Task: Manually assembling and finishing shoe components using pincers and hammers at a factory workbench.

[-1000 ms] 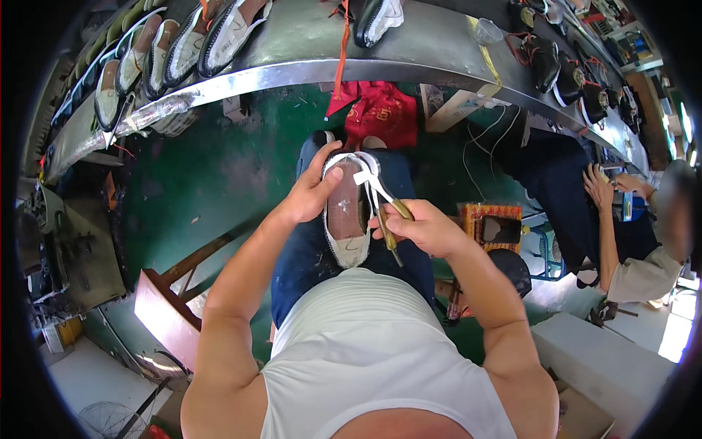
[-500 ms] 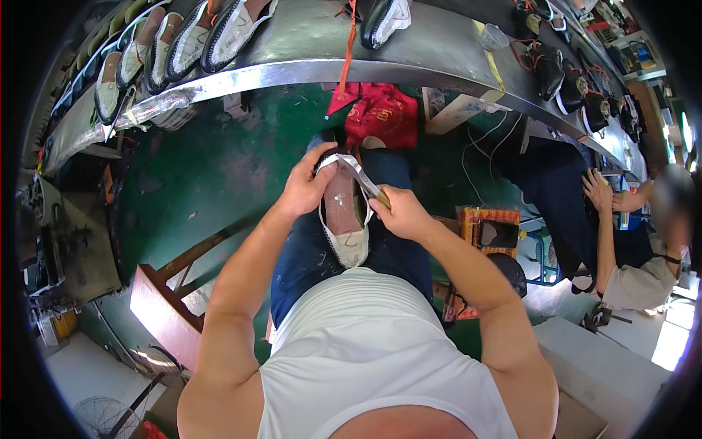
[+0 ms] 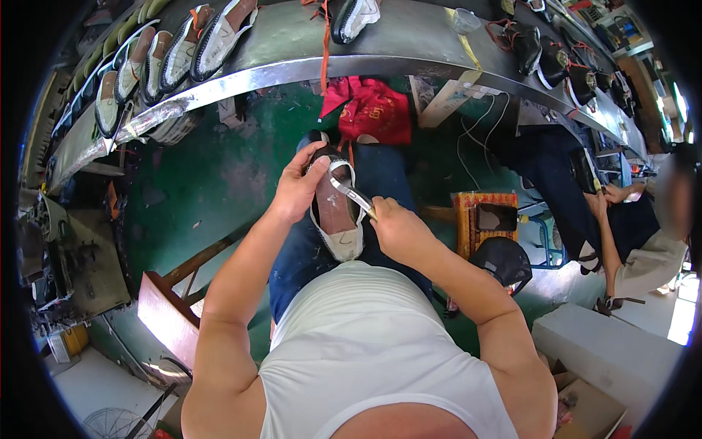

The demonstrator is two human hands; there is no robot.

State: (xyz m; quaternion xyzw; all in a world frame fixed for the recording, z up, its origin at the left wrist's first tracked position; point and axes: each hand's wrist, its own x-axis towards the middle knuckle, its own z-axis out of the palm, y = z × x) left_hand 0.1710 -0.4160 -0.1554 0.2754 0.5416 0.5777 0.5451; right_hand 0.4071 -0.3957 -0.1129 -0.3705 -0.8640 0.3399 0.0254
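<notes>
A shoe (image 3: 335, 214) lies over my thighs with its brown underside up and a whitish edge around it. My left hand (image 3: 297, 186) is closed around its far, dark end, the thumb on the edge. In my right hand (image 3: 401, 230) is a shiny metal hand tool (image 3: 352, 193), curved at its end and rather like pliers. The fingers wrap its near end. Its curved end reaches onto the far part of the shoe; whether it grips the edge there I cannot tell.
Several shoes (image 3: 219, 40) line the metal-edged workbench (image 3: 270, 82) ahead. Red cloth (image 3: 375, 113) hangs below it. A wooden stool (image 3: 168, 311) stands left, a black cap-like thing (image 3: 502, 262) right. Further right a co-worker's hand (image 3: 598, 203) holds a dark item.
The tool's curved end now shows clearly over the far part of the shoe, and my right hand has turned knuckles-up. At right, the co-worker now has a dark item in hand.
</notes>
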